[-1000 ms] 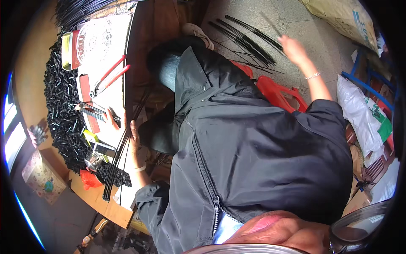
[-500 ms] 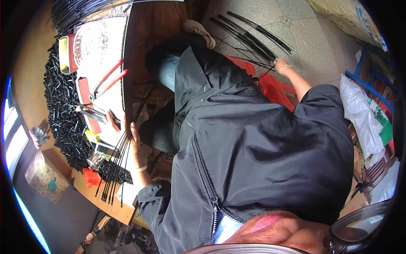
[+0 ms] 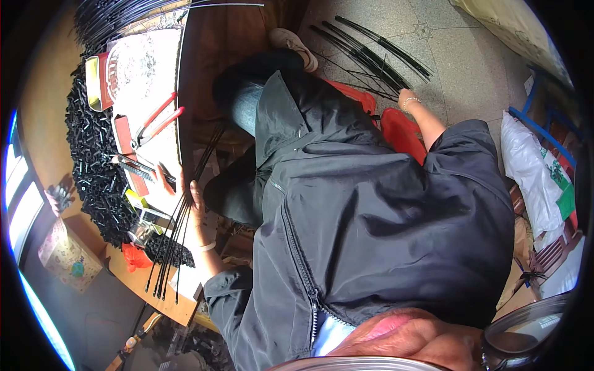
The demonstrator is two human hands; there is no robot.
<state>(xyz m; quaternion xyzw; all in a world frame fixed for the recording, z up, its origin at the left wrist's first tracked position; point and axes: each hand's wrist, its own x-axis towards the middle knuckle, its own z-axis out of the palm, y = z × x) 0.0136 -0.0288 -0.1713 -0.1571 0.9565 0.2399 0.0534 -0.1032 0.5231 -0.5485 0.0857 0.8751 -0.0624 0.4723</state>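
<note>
My left hand (image 3: 197, 201) rests at the table's edge, closed round a sheaf of long thin black rods (image 3: 175, 247) that fan out toward the lower left. Shorter black rods (image 3: 133, 166) stick out past its fingers over the table. Far to the right, my right hand (image 3: 406, 100) reaches down to the floor with its fingers closed at the near end of a bundle of black rods (image 3: 365, 52). Its fingertips are small and partly hidden. Red-handled pliers (image 3: 159, 119) lie on the table, just beyond my left hand.
A heap of small black parts (image 3: 96, 161) covers the table's left side, beside an open red-and-yellow box (image 3: 99, 80). More long rods (image 3: 133, 18) lie at the table's far end. A red plastic bag (image 3: 401, 133) sits under my right arm; a white sack (image 3: 532, 173) stands farther right.
My right hand has shifted slightly up and left, and a thin rod end now shows across the floor bundle. The red bag's visible shape differs. My left hand has barely moved.
</note>
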